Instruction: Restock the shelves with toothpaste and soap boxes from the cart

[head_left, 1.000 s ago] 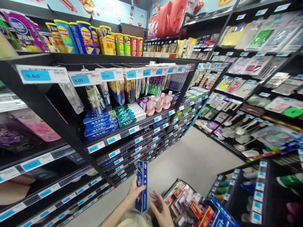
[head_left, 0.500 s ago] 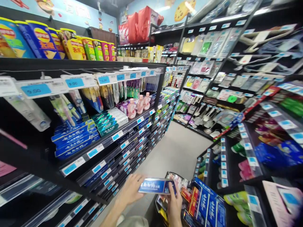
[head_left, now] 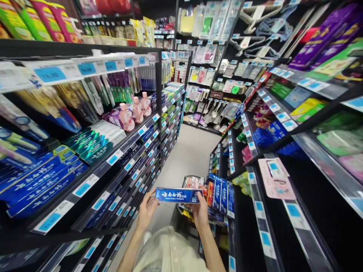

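A long blue toothpaste box (head_left: pixel 176 195) is held level in front of my body, its printed face towards me. My left hand (head_left: pixel 148 209) grips its left end, and my right hand (head_left: pixel 200 210) grips its right end with the thumb on the front. Below and behind the box stands a dark basket (head_left: pixel 181 213), heaped with small packages. More blue toothpaste boxes (head_left: pixel 219 192) lie stacked at its right side. On the left shelf lie blue toothpaste boxes (head_left: pixel 42 177) and green toothpaste boxes (head_left: pixel 87 141).
Shelving with price tags (head_left: pixel 115 156) runs along my left. Pink bottles (head_left: pixel 126 117) stand on it below hanging toothbrushes (head_left: pixel 121 85). Right-hand shelves carry a pink card-backed package (head_left: pixel 273 181). The grey aisle floor (head_left: pixel 184 151) leads to a back wall with hangers (head_left: pixel 252 22).
My view has turned right and moved forward along the aisle. The toothpaste box, tilted and blurred before, is now level with its front readable, still in both hands.
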Demonstrator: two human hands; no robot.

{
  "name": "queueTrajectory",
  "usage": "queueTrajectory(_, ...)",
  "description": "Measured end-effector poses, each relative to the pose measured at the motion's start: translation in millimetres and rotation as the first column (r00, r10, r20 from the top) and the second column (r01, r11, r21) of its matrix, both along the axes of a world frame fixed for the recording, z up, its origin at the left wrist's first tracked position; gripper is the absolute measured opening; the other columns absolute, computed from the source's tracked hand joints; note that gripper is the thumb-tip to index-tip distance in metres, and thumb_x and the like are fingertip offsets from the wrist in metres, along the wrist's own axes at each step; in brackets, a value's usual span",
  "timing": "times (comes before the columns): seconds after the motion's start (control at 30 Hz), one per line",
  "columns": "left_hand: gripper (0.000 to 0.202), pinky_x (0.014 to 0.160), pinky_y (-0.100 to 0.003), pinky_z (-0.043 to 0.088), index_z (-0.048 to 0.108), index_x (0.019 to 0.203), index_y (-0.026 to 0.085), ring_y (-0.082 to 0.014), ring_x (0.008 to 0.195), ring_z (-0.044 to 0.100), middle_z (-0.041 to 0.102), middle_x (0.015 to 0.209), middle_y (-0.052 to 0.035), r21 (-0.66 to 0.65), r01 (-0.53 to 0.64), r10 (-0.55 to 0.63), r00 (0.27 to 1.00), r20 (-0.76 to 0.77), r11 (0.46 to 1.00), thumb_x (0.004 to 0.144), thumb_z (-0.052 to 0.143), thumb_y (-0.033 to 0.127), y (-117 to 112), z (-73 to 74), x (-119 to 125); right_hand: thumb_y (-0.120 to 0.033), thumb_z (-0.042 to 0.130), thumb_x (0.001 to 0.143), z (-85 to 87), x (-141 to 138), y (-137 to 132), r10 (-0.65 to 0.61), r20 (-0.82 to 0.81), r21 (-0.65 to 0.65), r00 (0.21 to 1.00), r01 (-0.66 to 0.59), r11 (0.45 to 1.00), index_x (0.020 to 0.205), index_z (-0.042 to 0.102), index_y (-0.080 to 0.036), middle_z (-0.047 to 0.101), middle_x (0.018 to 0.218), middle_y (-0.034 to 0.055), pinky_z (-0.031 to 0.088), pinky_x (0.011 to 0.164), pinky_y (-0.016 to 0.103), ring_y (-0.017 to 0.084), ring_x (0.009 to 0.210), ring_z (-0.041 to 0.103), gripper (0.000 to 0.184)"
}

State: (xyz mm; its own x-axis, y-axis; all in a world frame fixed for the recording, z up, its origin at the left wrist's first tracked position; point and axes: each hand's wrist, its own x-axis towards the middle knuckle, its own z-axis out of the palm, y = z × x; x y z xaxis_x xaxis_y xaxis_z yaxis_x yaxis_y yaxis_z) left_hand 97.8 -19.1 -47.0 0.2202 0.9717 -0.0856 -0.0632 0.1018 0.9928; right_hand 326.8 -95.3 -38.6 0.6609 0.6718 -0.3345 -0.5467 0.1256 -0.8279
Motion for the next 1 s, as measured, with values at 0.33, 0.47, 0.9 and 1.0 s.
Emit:
queueTrajectory(0.33, 0.073, 0.090, -0.034, 0.061, 0.066, 0.134, 0.019, -0.0305, 0.126, 0.067, 0.068, 0.139, -0.0162, -0.175, -0.062, 0.088, 0.986, 0.143, 0.983, 0.076, 0.084, 0.061, 16, 16.6, 6, -0.063, 0.086, 0.072, 32.3, 10, 5, 0.095, 0.113, -0.008, 0.989, -0.095, 0.995, 0.113, 0.071, -0.020, 0.075, 0.098, 0.0059, 0.063, 0.062, 0.033, 0.025, 0.082, 0.073, 0.062)
queueTrajectory(0.47, 0.073, 0.092, -0.036, 0.060, 0.068, 0.126, 0.017, -0.0299, 0.120, 0.069, 0.070, 0.135, -0.0163, -0.117, -0.114, 0.127, 0.986, 0.111, 0.987, 0.074, 0.084, 0.065, 26, 20.4, 16, -0.067, 0.087, 0.070, 33.5, 16, 0, 0.142, 0.206, -0.087, 0.968, -0.126, 0.988, 0.106, 0.070, -0.020, 0.072, 0.084, 0.0045, 0.054, 0.048, 0.030, 0.021, 0.061, 0.066, 0.061)
queueTrajectory(0.9, 0.060, 0.087, -0.030, 0.058, 0.076, 0.115, 0.021, -0.0245, 0.110, 0.071, 0.075, 0.122, -0.0108, -0.280, -0.145, 0.211, 0.952, 0.224, 0.949, 0.068, 0.093, 0.053, 8, 24.9, 13, -0.067, 0.081, 0.073, 19.1, -3, -10, 0.095, 0.127, -0.168, 0.987, -0.073, 0.983, 0.105, 0.067, -0.021, 0.064, 0.075, -0.0012, 0.043, 0.040, 0.024, 0.016, 0.056, 0.057, 0.058)
queueTrajectory(1.0, 0.056, 0.095, -0.031, 0.056, 0.076, 0.117, 0.024, -0.0242, 0.118, 0.068, 0.073, 0.128, -0.0094, -0.276, -0.163, 0.247, 0.921, 0.303, 0.947, 0.070, 0.094, 0.048, 7, 33.0, 14, -0.061, 0.079, 0.077, 20.1, -5, -1, 0.117, 0.169, -0.103, 0.979, -0.100, 0.990, 0.113, 0.069, -0.021, 0.067, 0.084, 0.0002, 0.049, 0.047, 0.026, 0.017, 0.063, 0.060, 0.054)
